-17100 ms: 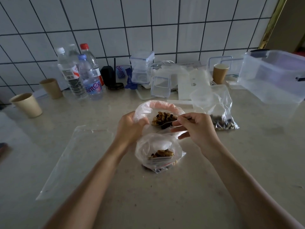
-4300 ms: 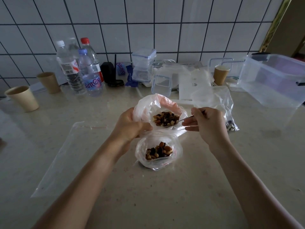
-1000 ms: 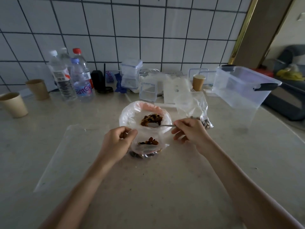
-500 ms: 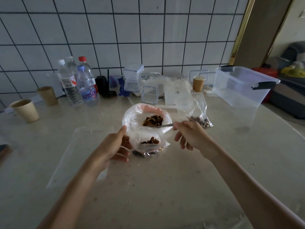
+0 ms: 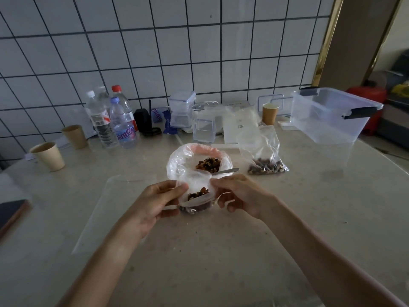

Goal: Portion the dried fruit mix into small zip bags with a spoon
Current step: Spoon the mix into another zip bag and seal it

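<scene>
Only part of a pink word, seemingly "amer", could be read on the blue-capped bottle's label (image 5: 125,135); other print was blurred.

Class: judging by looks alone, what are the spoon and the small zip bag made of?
Spoon: probably metal; grey handle with a bright sheen. Small zip bag: thin clear plastic film, glossy and crinkled; the fruit shows through it. The left hand and right hand pinch its mouth.
</scene>
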{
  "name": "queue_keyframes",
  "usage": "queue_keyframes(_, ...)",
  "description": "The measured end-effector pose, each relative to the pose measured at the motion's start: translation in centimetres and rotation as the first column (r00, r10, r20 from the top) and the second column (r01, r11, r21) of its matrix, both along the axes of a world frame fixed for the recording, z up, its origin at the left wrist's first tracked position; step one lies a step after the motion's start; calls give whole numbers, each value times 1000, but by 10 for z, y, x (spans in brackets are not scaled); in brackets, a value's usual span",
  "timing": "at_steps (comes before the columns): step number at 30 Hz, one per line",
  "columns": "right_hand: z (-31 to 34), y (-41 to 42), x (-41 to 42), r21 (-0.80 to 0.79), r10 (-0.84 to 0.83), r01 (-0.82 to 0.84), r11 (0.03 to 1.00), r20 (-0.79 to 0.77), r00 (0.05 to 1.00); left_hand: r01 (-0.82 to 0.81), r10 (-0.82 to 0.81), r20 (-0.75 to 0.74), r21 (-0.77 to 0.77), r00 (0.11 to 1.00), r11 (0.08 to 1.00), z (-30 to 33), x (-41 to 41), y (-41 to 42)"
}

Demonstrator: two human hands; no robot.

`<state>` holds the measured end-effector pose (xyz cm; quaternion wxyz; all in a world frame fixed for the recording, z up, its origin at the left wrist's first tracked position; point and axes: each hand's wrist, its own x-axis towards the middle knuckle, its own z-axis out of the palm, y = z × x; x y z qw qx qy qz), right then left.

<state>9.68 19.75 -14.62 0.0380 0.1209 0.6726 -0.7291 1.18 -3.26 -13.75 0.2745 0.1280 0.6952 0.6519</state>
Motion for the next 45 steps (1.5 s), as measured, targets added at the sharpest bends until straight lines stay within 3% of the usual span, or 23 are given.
queue_keyframes(4,9,-5,-1,223,-87,102,969,-76,993,-167,159,-112,-70,981,983,4,-7,7)
queue_keyframes(6,14,-8,0,418,-157,200,886,-136,978,-267,219,-309,-122,925,956,6,-9,8)
queue_keyframes(8,14,-13,1,556,-176,277,784,-229,957,-374,121,-669,-248,733,894,5,-11,9)
queue_keyframes(9,14,-15,2,598,-175,309,740,-272,946,-426,29,-783,-306,621,851,4,-10,9)
queue_keyframes(10,14,-17,2,609,-178,326,723,-291,940,-451,-33,-819,-348,572,822,4,-8,9)
queue_keyframes(11,14,-17,2,571,-191,318,757,-273,943,-430,-53,-792,-384,608,817,4,-7,9)
queue_keyframes(12,16,-15,1,478,-207,290,829,-218,954,-369,-30,-712,-399,702,840,5,-6,9)
queue_keyframes(14,18,-6,2,215,-184,193,957,-62,981,-186,55,-392,-302,918,935,8,-3,9)
queue_keyframes(15,20,-2,4,102,-138,138,985,-11,990,-104,58,-207,-216,977,971,11,-1,8)
queue_keyframes(17,19,6,8,-76,-41,44,996,32,999,-6,9,50,-41,999,999,15,0,3)
queue_keyframes(19,15,11,10,-238,-10,19,971,41,999,17,-40,187,126,982,992,14,-2,-3)
queue_keyframes(21,11,12,10,-333,-32,40,942,31,999,-1,-56,243,229,969,974,11,-2,-6)
queue_keyframes(25,9,9,9,-380,-73,66,923,-3,997,-14,-49,218,279,975,960,1,0,-4)
queue_keyframes(28,13,7,10,-237,-95,82,968,-44,994,13,-62,151,310,987,951,0,1,-5)
queue_keyframes(30,17,4,10,-10,-141,140,990,-86,986,16,-34,63,259,997,966,4,0,-6)
queue_keyframes(33,23,-3,9,278,-216,273,921,-218,952,-17,29,-85,136,996,991,12,1,-5)
queue_keyframes(36,29,-13,10,416,-244,376,828,-336,910,-150,144,-271,-3,952,989,20,1,1)
queue_keyframes(38,31,-20,8,542,-235,449,710,-420,877,-284,199,-517,-91,833,954,22,2,5)
queue_keyframes(40,31,-27,7,717,-149,488,498,-484,863,-421,135,-795,-161,591,893,23,4,6)
queue_keyframes(41,31,-29,7,783,-97,485,388,-489,867,-469,79,-868,-186,490,863,23,5,6)
queue_keyframes(42,31,-28,7,822,-63,473,317,-479,875,-487,27,-892,-221,452,845,23,5,8)
queue_keyframes(44,34,-25,7,845,-82,420,331,-418,905,-448,-28,-838,-319,545,835,24,3,10)
queue_keyframes(45,37,-22,8,823,-118,370,431,-355,927,-389,-18,-767,-345,642,854,24,1,9)
